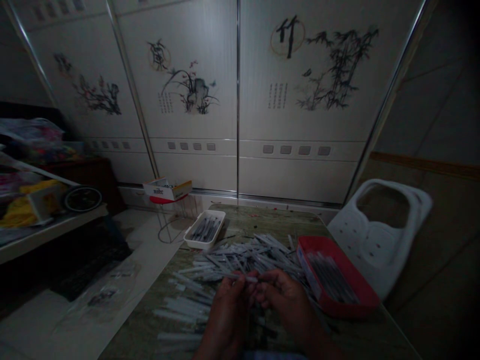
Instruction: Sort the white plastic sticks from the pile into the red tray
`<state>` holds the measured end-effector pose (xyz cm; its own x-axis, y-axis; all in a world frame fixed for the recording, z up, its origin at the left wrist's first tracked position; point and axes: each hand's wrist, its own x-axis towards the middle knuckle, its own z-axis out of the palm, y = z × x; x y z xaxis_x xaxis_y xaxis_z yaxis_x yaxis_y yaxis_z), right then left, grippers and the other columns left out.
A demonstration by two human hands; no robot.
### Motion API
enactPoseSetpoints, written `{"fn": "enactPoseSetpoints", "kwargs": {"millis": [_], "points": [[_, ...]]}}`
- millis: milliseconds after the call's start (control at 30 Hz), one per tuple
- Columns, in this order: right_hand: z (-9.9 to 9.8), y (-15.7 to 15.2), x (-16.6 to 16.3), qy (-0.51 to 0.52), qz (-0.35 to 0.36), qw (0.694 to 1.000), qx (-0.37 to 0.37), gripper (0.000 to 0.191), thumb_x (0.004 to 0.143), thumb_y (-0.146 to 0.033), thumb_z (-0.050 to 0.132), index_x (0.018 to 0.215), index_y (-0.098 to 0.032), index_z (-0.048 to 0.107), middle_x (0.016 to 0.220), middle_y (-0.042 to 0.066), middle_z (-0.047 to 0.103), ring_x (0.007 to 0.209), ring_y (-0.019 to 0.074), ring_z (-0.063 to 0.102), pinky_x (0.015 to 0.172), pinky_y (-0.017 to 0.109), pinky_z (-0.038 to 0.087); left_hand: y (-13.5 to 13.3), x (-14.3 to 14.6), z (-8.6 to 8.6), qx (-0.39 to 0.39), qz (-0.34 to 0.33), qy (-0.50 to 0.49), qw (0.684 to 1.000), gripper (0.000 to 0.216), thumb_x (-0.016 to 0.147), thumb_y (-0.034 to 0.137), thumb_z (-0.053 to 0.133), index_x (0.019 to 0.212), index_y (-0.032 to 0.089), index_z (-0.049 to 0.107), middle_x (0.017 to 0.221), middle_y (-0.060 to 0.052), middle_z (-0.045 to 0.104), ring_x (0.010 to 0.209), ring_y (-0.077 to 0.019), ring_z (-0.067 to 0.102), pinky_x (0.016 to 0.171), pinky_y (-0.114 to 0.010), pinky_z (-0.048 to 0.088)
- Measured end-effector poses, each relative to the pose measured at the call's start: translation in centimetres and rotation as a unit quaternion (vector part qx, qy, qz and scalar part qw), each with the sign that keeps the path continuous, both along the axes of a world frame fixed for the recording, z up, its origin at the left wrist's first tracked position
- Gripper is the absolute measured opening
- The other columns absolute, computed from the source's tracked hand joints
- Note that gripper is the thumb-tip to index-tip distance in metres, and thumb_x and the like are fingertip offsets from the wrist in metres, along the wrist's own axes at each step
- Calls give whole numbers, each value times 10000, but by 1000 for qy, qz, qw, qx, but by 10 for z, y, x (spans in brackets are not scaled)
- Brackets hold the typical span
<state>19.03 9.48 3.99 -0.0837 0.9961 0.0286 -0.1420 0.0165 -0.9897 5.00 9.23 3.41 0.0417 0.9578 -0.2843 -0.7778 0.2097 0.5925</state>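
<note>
Over the near part of the table, my left hand (231,300) pinches a thin pale pen (250,279) between thumb and fingers. My right hand (279,295) meets it from the other side, its fingertips closed around the pen's right end. Just beyond both hands spreads a loose heap of clear and dark pens or pen parts (258,252). More whitish translucent tubes (183,307) lie in rows left of my left hand. A red plastic box (360,309) holding a bundle of slim pens stands to the right of my right hand.
A white tray (200,245) with dark pens sits at the table's far left. Behind it, a nike shoe box (163,191) rests on a red stool (168,200). A white plastic chair (378,240) stands right of the table (300,217). Sliding doors (195,170) close off the back.
</note>
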Motion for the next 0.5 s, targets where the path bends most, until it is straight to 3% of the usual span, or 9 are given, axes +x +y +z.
{"fn": "enactPoseSetpoints", "kwargs": {"millis": [133,500], "points": [[-2,1,2,-5,4,1000,6,335,812,-504,755,915,-189,709,788,29,726,673,170,675,621,287,537,0,0,-1,4,-2,-3,1000,194,814,152,766,897,174,592,1053,-133,743,844,-205,728,822,-344,575],[-2,-1,-1,-4,8,1000,13,302,846,-469,732,937,-182,701,771,21,718,676,160,663,615,271,517,-2,4,1,17,-10,-7,1000,261,762,195,813,887,177,584,973,-107,740,742,-191,696,719,-322,546]]}}
